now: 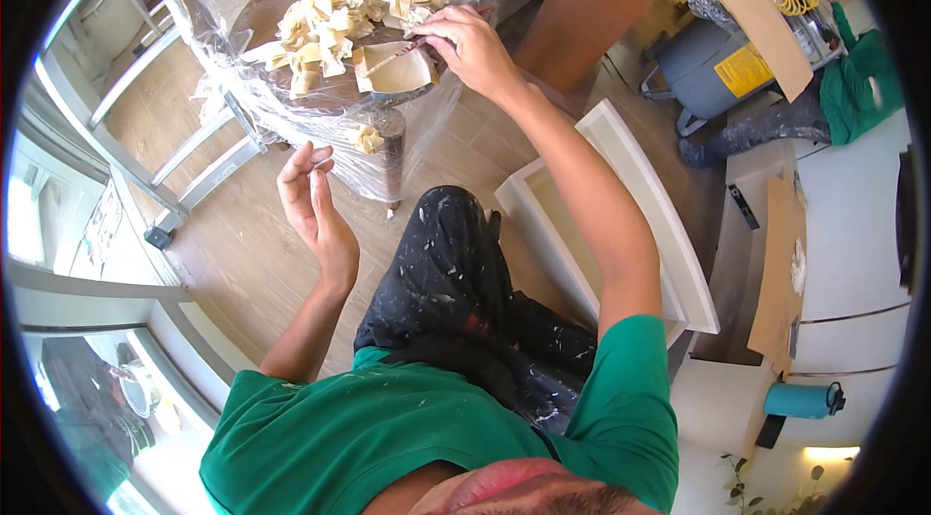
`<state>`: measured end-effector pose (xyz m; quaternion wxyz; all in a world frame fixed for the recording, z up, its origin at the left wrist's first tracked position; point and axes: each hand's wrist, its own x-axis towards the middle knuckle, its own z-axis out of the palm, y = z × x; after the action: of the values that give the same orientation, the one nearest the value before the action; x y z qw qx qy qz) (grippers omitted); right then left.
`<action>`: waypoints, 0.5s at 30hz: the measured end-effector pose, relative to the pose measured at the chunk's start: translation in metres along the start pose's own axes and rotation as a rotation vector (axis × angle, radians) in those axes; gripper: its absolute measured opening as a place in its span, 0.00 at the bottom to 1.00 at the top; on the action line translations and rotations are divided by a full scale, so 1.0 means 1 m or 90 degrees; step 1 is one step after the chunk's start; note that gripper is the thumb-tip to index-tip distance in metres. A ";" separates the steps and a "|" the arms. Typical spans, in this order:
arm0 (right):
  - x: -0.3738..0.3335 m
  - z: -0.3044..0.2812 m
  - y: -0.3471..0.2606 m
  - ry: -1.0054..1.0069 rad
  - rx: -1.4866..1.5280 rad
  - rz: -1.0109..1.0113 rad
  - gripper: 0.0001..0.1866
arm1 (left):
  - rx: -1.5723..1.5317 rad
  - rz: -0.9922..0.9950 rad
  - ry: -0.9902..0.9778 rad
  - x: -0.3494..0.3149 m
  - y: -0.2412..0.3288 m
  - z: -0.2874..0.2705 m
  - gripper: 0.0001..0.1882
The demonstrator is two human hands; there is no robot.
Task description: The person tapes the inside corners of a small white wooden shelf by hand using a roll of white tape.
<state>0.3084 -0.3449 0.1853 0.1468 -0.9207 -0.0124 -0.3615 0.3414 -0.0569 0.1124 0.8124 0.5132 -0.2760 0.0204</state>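
Observation:
Pinched in the fingers of my right hand (pixel 470 48) is a thin paintbrush (pixel 393 59), its tip inside a small tray (pixel 402 80) with a cream-coloured inside. That tray rests at the near edge of a plastic-wrapped brown table (pixel 276 11), beside a heap of crumpled cream masking tape (pixel 354 6). My left hand (pixel 315 209) is raised over the floor, short of the table; its fingers are loosely bent and apart, with nothing visible in them. One small tape wad (pixel 369 139) clings to the plastic below the table's edge.
A white drawer-like box (pixel 640 195) stands on the wood floor to my right. Beyond it are a grey machine (pixel 708 69) and another person's leg (pixel 766 132). A metal ladder (pixel 218 161) stands at left. A blue bottle (pixel 803 401) lies at lower right.

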 end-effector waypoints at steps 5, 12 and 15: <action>-0.003 0.002 0.002 0.031 0.015 0.011 0.12 | 0.018 -0.006 -0.001 -0.007 -0.003 -0.005 0.17; -0.037 -0.034 0.003 0.153 -0.019 0.051 0.13 | 0.018 0.019 -0.007 -0.013 -0.011 0.009 0.17; -0.099 -0.065 -0.005 0.192 -0.044 0.130 0.12 | 0.070 -0.004 -0.036 -0.034 -0.018 -0.001 0.17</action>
<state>0.1913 -0.3495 0.1655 0.1515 -0.8570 0.1156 -0.4788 0.3187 -0.0563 0.0820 0.7747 0.5586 -0.2958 0.0182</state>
